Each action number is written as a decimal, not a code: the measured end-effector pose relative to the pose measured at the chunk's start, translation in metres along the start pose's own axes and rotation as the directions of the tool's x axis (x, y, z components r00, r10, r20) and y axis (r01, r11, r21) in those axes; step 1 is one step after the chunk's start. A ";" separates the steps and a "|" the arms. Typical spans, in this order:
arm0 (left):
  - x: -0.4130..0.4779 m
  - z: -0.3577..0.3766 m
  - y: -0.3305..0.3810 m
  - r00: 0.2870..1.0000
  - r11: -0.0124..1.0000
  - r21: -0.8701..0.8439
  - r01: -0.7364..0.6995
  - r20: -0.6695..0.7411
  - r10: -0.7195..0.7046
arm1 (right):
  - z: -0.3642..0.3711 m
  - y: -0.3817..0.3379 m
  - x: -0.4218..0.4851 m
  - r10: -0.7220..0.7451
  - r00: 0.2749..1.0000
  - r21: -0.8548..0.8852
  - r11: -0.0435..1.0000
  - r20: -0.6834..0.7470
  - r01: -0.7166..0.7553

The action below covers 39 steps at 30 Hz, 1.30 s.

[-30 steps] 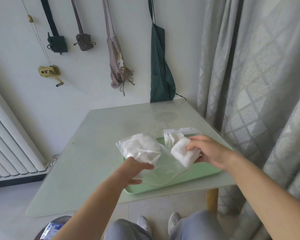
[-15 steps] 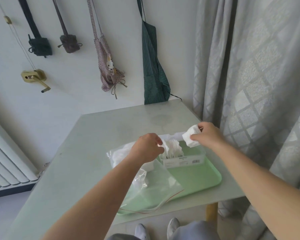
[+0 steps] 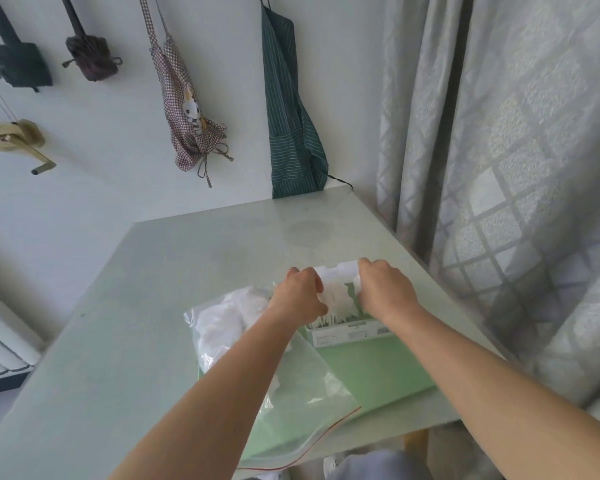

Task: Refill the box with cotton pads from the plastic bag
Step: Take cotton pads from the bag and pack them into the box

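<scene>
A small clear box (image 3: pixel 347 332) with a label on its front stands on a green tray (image 3: pixel 378 372). White cotton pads (image 3: pixel 338 301) stand up inside it. My left hand (image 3: pixel 300 294) holds the box's left end, fingers curled over the pads. My right hand (image 3: pixel 385 289) is at the right end, pressing a stack of pads down into the box; the stack is mostly hidden under my fingers. A clear zip plastic bag (image 3: pixel 291 389) with more white pads (image 3: pixel 229 317) lies to the left, partly over the tray.
The tray sits near the front right of a pale glass table (image 3: pixel 170 289). A grey curtain (image 3: pixel 516 168) hangs close on the right. Aprons and bags hang on the wall behind. A radiator (image 3: pixel 0 355) is at far left.
My right hand carried the stack of pads from the bag over to the box and down into it. My left hand let go of the bag and moved to the box.
</scene>
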State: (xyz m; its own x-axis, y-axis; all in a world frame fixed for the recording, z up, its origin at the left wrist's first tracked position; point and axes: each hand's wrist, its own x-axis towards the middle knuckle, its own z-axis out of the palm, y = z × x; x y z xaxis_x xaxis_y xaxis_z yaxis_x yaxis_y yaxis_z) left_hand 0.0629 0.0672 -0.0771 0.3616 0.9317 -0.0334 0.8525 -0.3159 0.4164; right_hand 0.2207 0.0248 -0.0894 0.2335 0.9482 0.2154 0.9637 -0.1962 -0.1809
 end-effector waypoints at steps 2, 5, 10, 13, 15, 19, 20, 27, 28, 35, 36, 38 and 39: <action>0.001 0.001 -0.001 1.000 1.000 -0.013 -0.012 0.009 0.012 | 0.004 -0.001 0.002 0.023 0.999 0.114 0.993 0.045 -0.028; 0.004 0.000 -0.003 1.000 0.999 -0.033 -0.026 0.017 0.026 | 0.005 0.000 0.004 0.060 0.987 0.345 0.932 0.152 -0.110; 0.007 -0.002 -0.006 0.998 0.996 -0.081 -0.034 0.047 0.038 | -0.008 0.004 0.002 0.175 0.943 0.461 0.837 0.282 -0.294; 0.006 -0.005 -0.006 0.998 0.993 -0.113 -0.027 0.047 0.033 | -0.010 0.001 0.001 0.208 0.927 0.450 0.827 0.311 -0.337; 0.002 -0.008 -0.007 0.999 0.989 -0.144 -0.035 0.036 0.041 | -0.011 -0.002 -0.001 0.215 0.923 0.457 0.819 0.318 -0.348; -0.015 -0.025 -0.012 0.998 0.973 -0.223 -0.060 -0.009 0.059 | -0.020 -0.003 -0.008 0.209 0.936 0.467 0.823 0.282 -0.324; -0.022 -0.030 -0.015 0.998 0.969 -0.236 -0.068 -0.026 0.063 | -0.024 -0.004 -0.012 0.187 0.948 0.464 0.836 0.259 -0.292; -0.101 -0.053 -0.058 0.994 0.947 -0.306 -0.094 -0.086 0.071 | -0.067 -0.040 -0.081 -0.118 0.979 0.688 0.725 0.169 -0.032; -0.115 -0.054 -0.068 0.995 0.950 -0.304 -0.070 -0.085 0.046 | -0.073 -0.048 -0.096 -0.189 0.957 0.711 0.703 0.220 -0.025; -0.182 -0.042 -0.116 0.951 0.815 -0.494 0.303 0.106 -0.290 | -0.071 -0.086 -0.167 -0.461 0.685 0.526 0.840 0.564 0.133; -0.188 -0.038 -0.116 0.925 0.743 -0.557 0.371 0.149 -0.350 | -0.064 -0.091 -0.172 -0.445 0.690 0.474 0.865 0.571 0.167; -0.199 -0.032 -0.111 0.880 0.593 -0.661 0.460 0.253 -0.401 | -0.044 -0.100 -0.177 -0.441 0.690 0.440 0.877 0.574 0.195; -0.202 -0.029 -0.109 0.870 0.541 -0.693 0.477 0.286 -0.401 | -0.033 -0.105 -0.178 -0.446 0.691 0.437 0.876 0.569 0.205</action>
State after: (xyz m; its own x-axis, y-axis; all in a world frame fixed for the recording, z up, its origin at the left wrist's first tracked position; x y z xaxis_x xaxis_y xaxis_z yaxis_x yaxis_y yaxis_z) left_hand -0.1142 -0.0814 -0.0898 0.0804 0.8865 -0.4557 0.3716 0.3976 0.8389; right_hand 0.0820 -0.1315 -0.0773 -0.3419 0.8847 -0.3168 0.8351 0.1316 -0.5341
